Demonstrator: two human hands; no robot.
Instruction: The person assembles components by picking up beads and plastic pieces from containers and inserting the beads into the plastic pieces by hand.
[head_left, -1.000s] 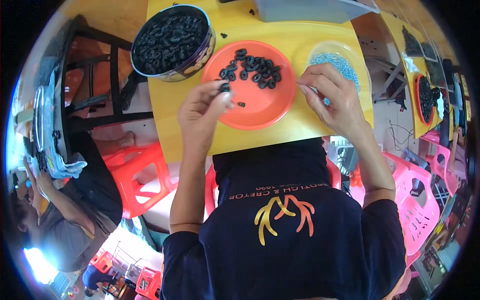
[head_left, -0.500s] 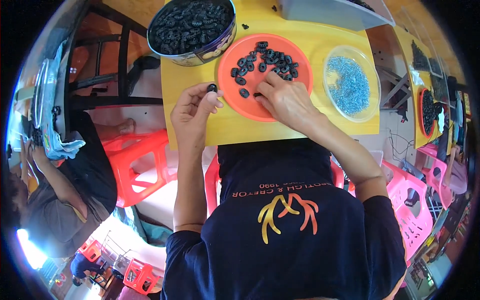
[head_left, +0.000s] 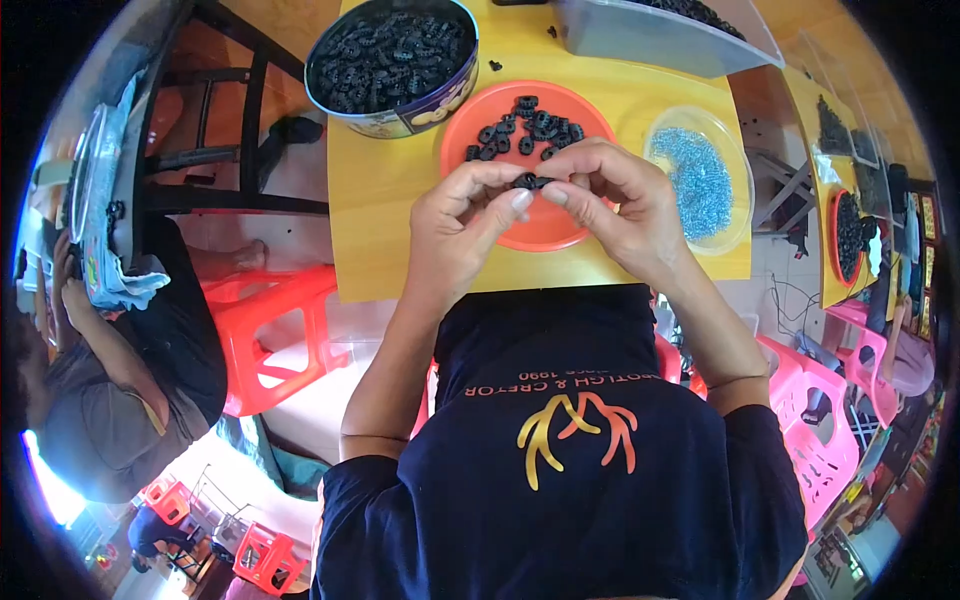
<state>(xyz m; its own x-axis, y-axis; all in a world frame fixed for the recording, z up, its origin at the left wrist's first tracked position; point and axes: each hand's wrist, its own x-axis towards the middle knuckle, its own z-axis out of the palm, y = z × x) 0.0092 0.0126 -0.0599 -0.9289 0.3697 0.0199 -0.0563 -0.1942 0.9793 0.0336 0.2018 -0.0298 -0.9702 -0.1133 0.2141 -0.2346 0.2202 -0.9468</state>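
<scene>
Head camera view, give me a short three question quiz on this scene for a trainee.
1. True or false: both hands pinch one small black part above the orange plate.
2. What fills the clear round dish to the right of the plate? A) blue bits B) black parts C) nothing
3. Which container stands at the plate's upper left?

Key
1. True: left hand and right hand meet on it.
2. A.
3. The round tin of black parts.
</scene>
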